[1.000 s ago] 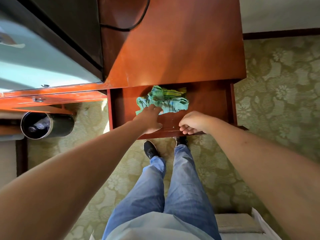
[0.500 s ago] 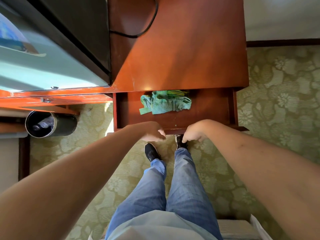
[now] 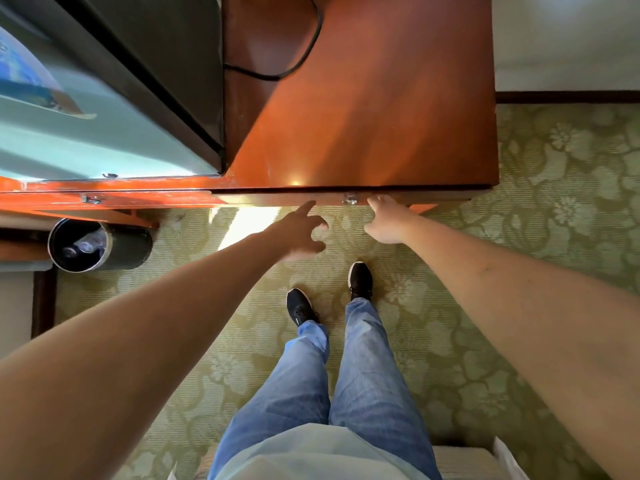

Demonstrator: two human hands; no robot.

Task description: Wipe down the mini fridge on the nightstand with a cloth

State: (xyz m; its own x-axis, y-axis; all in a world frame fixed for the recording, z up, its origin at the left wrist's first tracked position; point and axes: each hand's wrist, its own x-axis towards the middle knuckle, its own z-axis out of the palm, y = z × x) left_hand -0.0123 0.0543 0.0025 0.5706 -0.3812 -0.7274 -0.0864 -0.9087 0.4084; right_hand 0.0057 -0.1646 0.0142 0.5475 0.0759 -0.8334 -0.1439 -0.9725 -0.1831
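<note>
The mini fridge (image 3: 104,98), with a dark top and a pale teal door, stands on the left part of the reddish wooden nightstand (image 3: 363,98). The nightstand's drawer (image 3: 415,197) is closed, and the green cloth is hidden inside it. My left hand (image 3: 301,230) reaches toward the drawer front with the index finger stretched out, its tip at the drawer's edge, holding nothing. My right hand (image 3: 384,220) has its fingers straight against the drawer front, just right of the small metal knob (image 3: 350,199).
A black cable (image 3: 298,60) loops across the nightstand top behind the fridge. A dark round waste bin (image 3: 86,244) with bottles in it stands on the floor at the left. Green floral carpet (image 3: 554,202) lies below, with my legs and black shoes (image 3: 360,278) close to the nightstand.
The drawer, open with the green cloth lying in it, has been pushed closed by both hands. The cloth is out of sight. My left hand let go of the cloth.
</note>
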